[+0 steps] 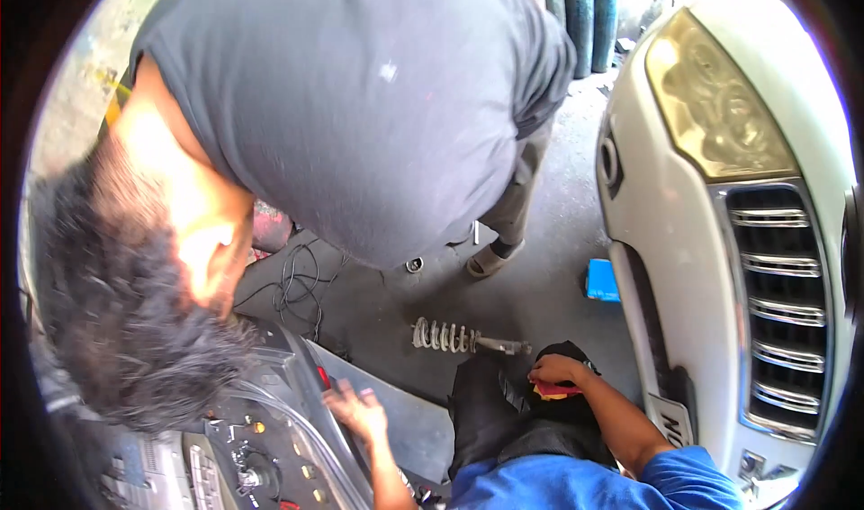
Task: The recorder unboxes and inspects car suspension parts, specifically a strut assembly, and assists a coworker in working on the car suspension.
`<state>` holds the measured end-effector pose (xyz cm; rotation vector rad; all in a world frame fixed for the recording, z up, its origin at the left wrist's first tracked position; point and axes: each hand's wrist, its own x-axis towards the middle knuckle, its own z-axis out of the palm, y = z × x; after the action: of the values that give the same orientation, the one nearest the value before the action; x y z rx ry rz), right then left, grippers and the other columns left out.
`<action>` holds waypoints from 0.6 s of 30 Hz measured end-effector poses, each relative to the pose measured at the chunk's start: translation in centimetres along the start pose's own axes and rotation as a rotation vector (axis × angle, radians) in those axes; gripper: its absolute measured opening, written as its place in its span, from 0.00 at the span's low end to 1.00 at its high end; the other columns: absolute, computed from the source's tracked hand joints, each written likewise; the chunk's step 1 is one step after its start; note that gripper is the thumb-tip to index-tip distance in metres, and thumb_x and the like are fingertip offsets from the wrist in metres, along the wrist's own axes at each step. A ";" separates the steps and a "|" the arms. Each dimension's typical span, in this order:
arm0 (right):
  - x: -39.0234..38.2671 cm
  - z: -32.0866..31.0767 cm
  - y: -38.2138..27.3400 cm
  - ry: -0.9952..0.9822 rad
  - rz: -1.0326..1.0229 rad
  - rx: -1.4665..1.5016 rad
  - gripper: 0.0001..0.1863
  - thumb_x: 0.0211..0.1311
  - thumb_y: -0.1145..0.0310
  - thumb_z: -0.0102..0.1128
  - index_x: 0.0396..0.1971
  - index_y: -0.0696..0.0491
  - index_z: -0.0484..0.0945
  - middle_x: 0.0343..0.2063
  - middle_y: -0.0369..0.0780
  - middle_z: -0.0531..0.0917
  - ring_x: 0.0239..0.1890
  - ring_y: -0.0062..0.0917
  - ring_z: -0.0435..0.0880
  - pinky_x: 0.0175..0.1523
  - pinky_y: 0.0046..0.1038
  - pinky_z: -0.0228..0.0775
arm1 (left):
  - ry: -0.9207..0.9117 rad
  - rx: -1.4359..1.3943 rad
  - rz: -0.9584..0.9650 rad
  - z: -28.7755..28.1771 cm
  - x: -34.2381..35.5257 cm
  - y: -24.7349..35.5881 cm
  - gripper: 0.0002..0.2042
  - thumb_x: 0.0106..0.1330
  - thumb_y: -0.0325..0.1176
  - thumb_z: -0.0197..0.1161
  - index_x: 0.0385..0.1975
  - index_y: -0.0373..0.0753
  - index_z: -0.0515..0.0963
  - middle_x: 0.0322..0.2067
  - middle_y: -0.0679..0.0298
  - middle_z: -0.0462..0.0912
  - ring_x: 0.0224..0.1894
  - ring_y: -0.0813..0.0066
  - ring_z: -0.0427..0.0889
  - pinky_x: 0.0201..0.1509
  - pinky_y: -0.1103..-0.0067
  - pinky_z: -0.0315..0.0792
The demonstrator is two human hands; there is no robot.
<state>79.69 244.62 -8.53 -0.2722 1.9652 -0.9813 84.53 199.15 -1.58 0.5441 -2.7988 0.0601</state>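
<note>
My left hand (358,413) is beside the edge of a grey car body (328,402), fingers apart with nothing in them. A small red piece (323,378) shows on that edge just past my fingertips; whether I touch the body, I cannot tell. Over my bent knee, my right hand (558,370) closes on a red and yellow thing (556,390), soft-looking and partly hidden, its kind unclear. Beyond my knees a coil-spring shock absorber (445,336) lies on the floor.
A person in a grey shirt (360,105) bends over the engine bay (261,465) at left. To the right stands a white car front (666,240), with a blue box (602,280) beside it. Black cable (301,285) lies on the floor; gas cylinders (580,24) stand behind.
</note>
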 end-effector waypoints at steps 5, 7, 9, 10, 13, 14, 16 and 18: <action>-10.5 0.6 -3.1 0.199 0.148 0.160 0.23 0.60 0.52 0.51 0.34 0.57 0.84 0.33 0.49 0.85 0.38 0.42 0.83 0.47 0.40 0.72 | -1.208 -0.528 0.255 -4.3 -6.9 14.2 0.35 0.66 0.57 0.55 0.69 0.47 0.58 0.71 0.42 0.44 0.73 0.43 0.43 0.74 0.60 0.44; -12.5 2.4 -2.6 0.402 -0.050 0.111 0.23 0.60 0.52 0.51 0.32 0.58 0.83 0.32 0.50 0.84 0.37 0.43 0.83 0.46 0.41 0.72 | -1.357 -0.348 0.468 -7.4 -6.8 16.0 0.34 0.65 0.57 0.57 0.69 0.52 0.59 0.70 0.38 0.39 0.72 0.42 0.44 0.72 0.60 0.50; -13.9 4.3 -3.4 0.572 0.174 0.338 0.23 0.60 0.51 0.49 0.34 0.57 0.82 0.35 0.51 0.83 0.39 0.46 0.82 0.48 0.45 0.72 | -1.466 -0.427 0.535 -9.4 -3.8 16.4 0.33 0.66 0.52 0.58 0.69 0.49 0.58 0.71 0.43 0.44 0.73 0.49 0.47 0.72 0.65 0.51; -14.6 4.8 -4.9 0.662 0.300 0.328 0.24 0.59 0.49 0.48 0.37 0.56 0.82 0.36 0.52 0.83 0.42 0.47 0.82 0.50 0.45 0.72 | -1.498 -0.475 0.496 -10.4 -2.6 15.8 0.33 0.66 0.50 0.59 0.69 0.46 0.58 0.71 0.45 0.46 0.73 0.52 0.49 0.72 0.68 0.51; -18.0 9.5 -3.6 0.806 0.552 0.549 0.25 0.57 0.49 0.51 0.38 0.56 0.83 0.40 0.53 0.83 0.46 0.46 0.82 0.53 0.43 0.73 | -1.657 -0.268 0.715 -8.5 -0.9 16.8 0.31 0.66 0.49 0.59 0.67 0.44 0.61 0.68 0.46 0.52 0.70 0.54 0.54 0.70 0.69 0.54; -19.1 11.1 -3.4 0.833 0.697 0.634 0.25 0.56 0.49 0.52 0.39 0.55 0.83 0.41 0.52 0.83 0.47 0.45 0.82 0.53 0.43 0.73 | -1.667 -0.213 0.766 -7.7 -0.1 17.5 0.30 0.66 0.48 0.59 0.66 0.43 0.62 0.66 0.46 0.55 0.69 0.56 0.56 0.69 0.69 0.55; -22.5 14.3 -3.9 0.865 0.869 0.752 0.24 0.56 0.49 0.52 0.39 0.54 0.84 0.41 0.52 0.83 0.48 0.44 0.82 0.54 0.42 0.73 | -1.672 -0.126 0.826 -6.7 0.4 18.0 0.28 0.66 0.46 0.59 0.63 0.40 0.65 0.63 0.47 0.61 0.66 0.58 0.61 0.67 0.70 0.58; -25.1 19.2 -5.7 0.850 0.963 1.017 0.24 0.58 0.49 0.50 0.42 0.51 0.83 0.42 0.50 0.83 0.49 0.43 0.82 0.55 0.40 0.71 | -1.658 -0.040 0.871 -4.9 1.2 17.4 0.26 0.66 0.45 0.59 0.61 0.38 0.68 0.59 0.48 0.67 0.64 0.60 0.66 0.65 0.71 0.61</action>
<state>108.48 243.94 5.80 1.7087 1.5976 -1.3251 78.29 215.30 3.70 -1.3495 -4.2210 -0.4788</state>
